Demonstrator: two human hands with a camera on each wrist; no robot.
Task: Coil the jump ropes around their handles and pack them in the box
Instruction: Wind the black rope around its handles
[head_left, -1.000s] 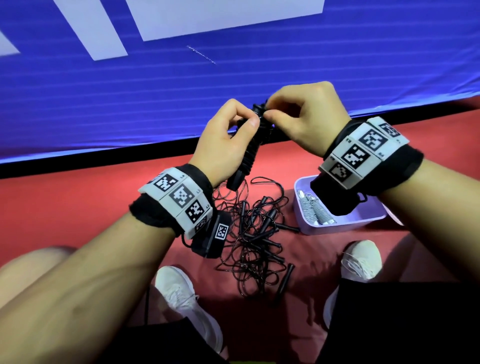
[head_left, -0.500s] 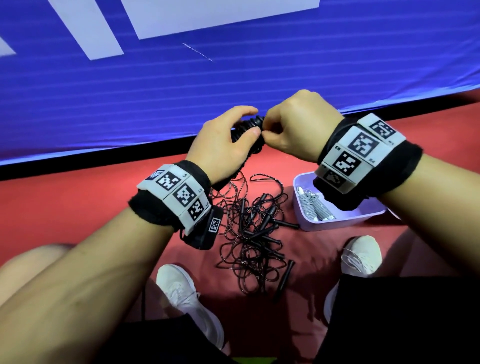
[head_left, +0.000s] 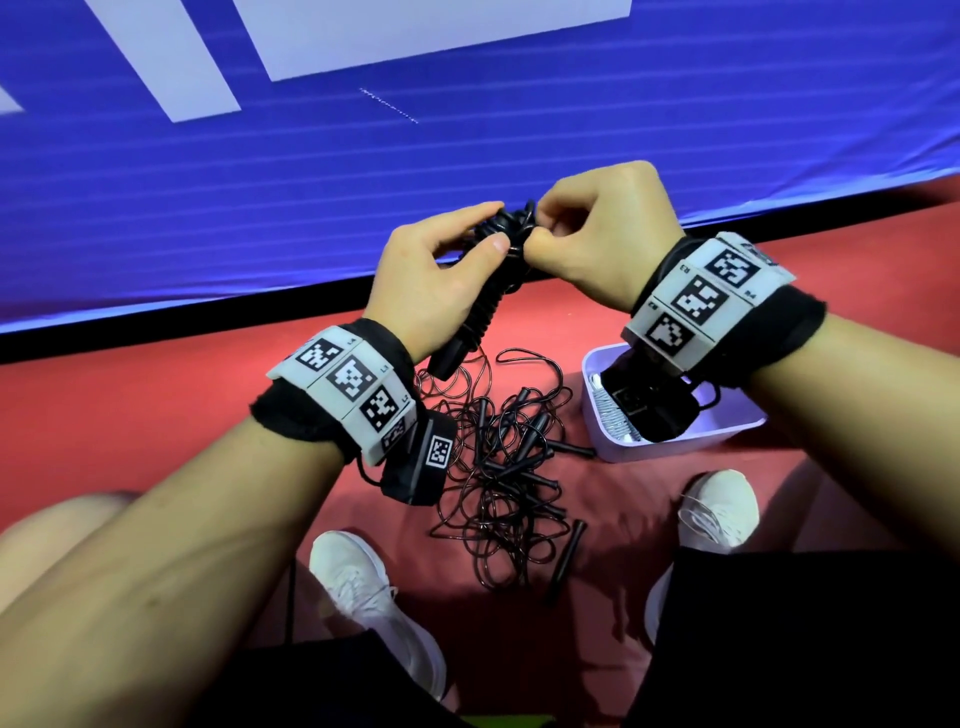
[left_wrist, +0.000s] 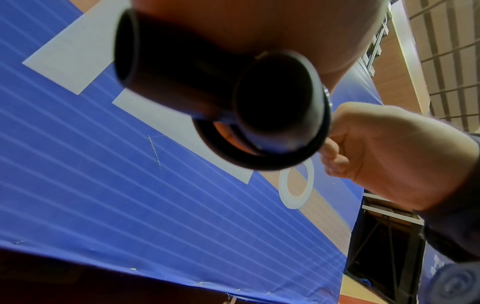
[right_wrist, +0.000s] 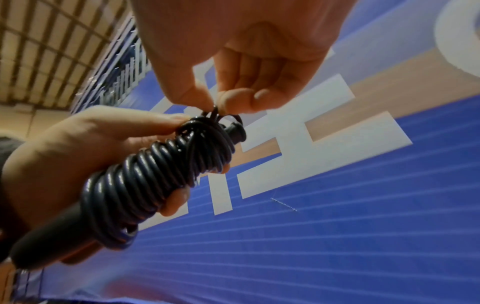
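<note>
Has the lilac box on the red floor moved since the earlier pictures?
No. The box lies beside the right shoe, right of the rope pile, as before.

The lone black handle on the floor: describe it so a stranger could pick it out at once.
Start at the red floor between the two white shoes. There lies a tangled pile of black jump ropes, left of the lilac box. The lone handle lies at the pile's near right edge, a straight black stick pointing toward the person, clear of the knotted handles farther up.
</note>
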